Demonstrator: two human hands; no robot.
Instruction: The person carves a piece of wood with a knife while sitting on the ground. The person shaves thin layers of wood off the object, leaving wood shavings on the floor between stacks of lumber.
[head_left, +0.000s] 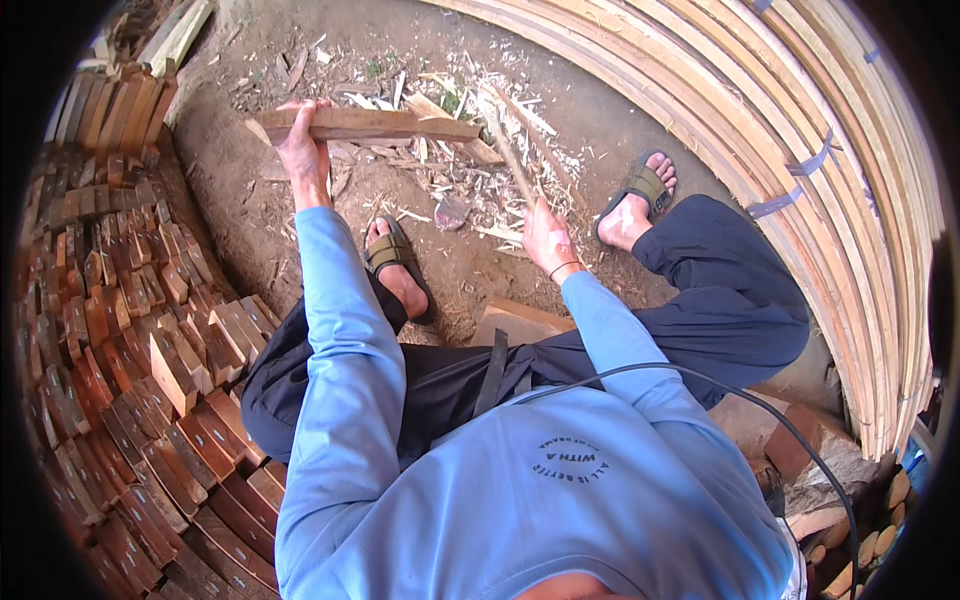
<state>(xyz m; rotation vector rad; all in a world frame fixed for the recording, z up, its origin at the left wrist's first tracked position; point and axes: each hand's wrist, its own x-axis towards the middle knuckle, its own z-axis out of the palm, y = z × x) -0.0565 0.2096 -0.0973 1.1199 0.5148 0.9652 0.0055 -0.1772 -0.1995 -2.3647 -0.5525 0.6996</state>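
Observation:
My left hand [304, 150] is wrapped round a thick wooden billet [385, 125], near its left end. The billet lies crosswise at the far side of my feet, its right end over a litter of chips. My right hand [547, 235] grips a slim, pale wooden handle [510, 155] by its near end. It points away from me and a little left, just right of the billet's end. Blur at its far end hides what kind of tool it is, or whether it carries a head. Wood chips and splinters [440, 185] lie beneath both.
Stacked short wood blocks [150, 400] fill the left side. Long curved boards [800, 150], bundled with straps, stand along the right. My sandalled left foot [400, 270] and right foot [635, 205] flank the chips. A black cable [740, 380] crosses my right arm.

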